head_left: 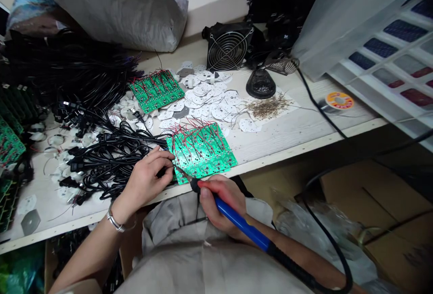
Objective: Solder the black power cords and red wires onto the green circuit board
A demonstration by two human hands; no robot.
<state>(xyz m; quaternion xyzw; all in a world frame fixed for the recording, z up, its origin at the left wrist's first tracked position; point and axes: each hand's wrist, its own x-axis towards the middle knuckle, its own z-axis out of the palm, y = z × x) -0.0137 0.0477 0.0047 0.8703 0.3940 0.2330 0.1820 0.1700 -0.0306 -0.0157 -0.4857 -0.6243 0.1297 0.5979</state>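
Observation:
My right hand [223, 201] is closed around a blue-handled soldering iron [241, 222], its tip pointing up and left to the near left part of a green circuit board [204, 152]. Red and black wires stand up along the far side of that board, which lies at the table's front edge. At the board's left edge, my left hand [150, 176] has its thumb and index finger pinched together; what sits between them is too small to make out. Black power cords [111, 158] lie bundled just beyond the left hand.
A second wired board [157, 90] lies behind, beside scattered white discs [211, 98]. A fan [228, 48], an iron stand [260, 84] and a solder spool [339, 101] stand at the back and right. The iron's black cable [316, 186] loops over the right side.

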